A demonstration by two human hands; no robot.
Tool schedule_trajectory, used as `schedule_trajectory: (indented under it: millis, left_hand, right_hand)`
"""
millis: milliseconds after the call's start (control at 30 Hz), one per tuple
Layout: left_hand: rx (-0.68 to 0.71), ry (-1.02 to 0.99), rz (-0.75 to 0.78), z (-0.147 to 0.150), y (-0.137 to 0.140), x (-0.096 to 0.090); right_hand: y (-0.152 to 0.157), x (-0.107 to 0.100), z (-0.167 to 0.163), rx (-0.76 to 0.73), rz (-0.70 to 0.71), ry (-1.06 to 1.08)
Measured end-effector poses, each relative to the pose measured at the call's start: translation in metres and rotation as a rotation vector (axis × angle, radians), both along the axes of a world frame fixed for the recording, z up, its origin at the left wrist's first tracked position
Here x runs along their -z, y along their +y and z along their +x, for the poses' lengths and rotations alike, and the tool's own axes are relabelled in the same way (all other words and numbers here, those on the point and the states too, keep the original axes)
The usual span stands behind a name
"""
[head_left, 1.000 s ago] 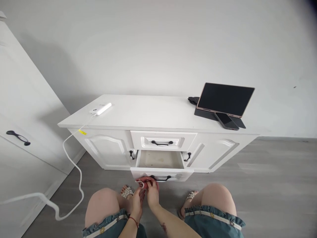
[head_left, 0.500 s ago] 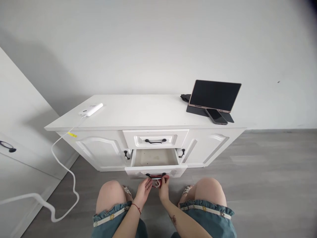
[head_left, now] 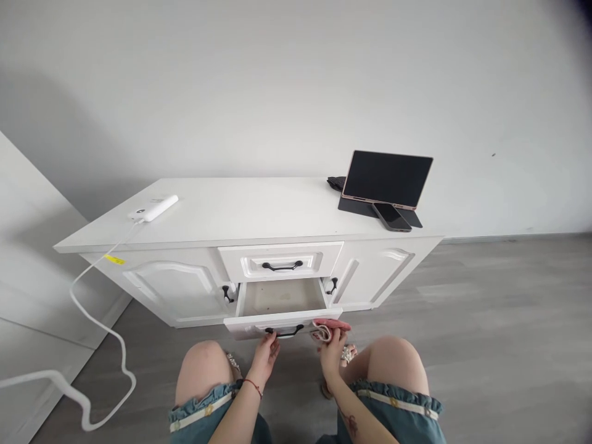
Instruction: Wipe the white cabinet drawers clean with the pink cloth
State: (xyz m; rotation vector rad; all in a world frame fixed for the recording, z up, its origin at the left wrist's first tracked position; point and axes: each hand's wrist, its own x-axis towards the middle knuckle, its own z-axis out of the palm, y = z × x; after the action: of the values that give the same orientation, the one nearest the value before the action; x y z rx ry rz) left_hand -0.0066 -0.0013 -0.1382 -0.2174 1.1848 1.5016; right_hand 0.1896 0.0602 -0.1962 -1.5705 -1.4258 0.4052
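White cabinet (head_left: pixel 161 290) against a pale wall, seen from above by a seated or crouching person whose bare knees (head_left: pixel 203 367) frame the bottom of the view. Its lower drawer (head_left: pixel 237 328) is pulled out, showing a beige bottom with a few small specks; the upper drawer (head_left: pixel 234 264) is closed. A pink cloth with a whitish folded edge (head_left: pixel 332 323) is at the right end of the lower drawer's front, pinched in the closed fingers of the right hand (head_left: pixel 331 356). The left hand (head_left: pixel 264 359) is at the left end of that drawer's black handle (head_left: pixel 290 335), its fingers loosely bent (whether they grip it, I cannot tell). On the counter (head_left: pixel 245 213) above, a dark screen (head_left: pixel 387 179) leans back at the right, with a phone (head_left: pixel 391 218) lying just in front. At the left lies a slim white device (head_left: pixel 160 208), its white cable (head_left: pixel 123 351) trailing down past the cabinet's side.
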Motion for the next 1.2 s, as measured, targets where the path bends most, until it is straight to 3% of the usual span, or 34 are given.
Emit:
schedule_trajectory:
  millis: [100, 267, 400, 533, 633, 767, 1033, 1200]
  left_hand:
    - [-0.012, 0.018, -0.009, 0.003, 0.000, 0.002]
    - [-0.028, 0.059, 0.018, 0.009, 0.001, 0.004]
    - [-0.035, 0.085, 0.053, 0.014, 0.003, 0.007]
    - [-0.074, 0.109, 0.063, 0.017, 0.004, 0.008]
    - [-0.081, 0.120, 0.034, 0.018, 0.003, 0.006]
    - [-0.023, 0.129, 0.016, 0.017, 0.002, 0.005]
    - [0.092, 0.146, -0.077, 0.008, -0.002, 0.005]
    - [0.134, 0.177, -0.147, 0.004, 0.002, -0.001]
  right_hand:
    - [0.000, -0.023, -0.008, -0.005, 0.035, 0.006]
    - [-0.012, -0.052, -0.036, -0.276, 0.079, -0.003]
    - [-0.026, -0.062, -0.060, -0.533, 0.073, -0.172]
    - [-0.034, -0.069, -0.080, -0.659, 0.053, -0.405]
    - [-0.036, -0.073, -0.086, -0.663, 0.029, -0.476]
    - [-0.034, -0.071, -0.076, -0.599, 0.046, -0.382]
    - [-0.012, -0.072, -0.017, -0.359, 0.086, -0.161]
    - [0.007, -0.070, 0.020, -0.290, 0.082, -0.038]
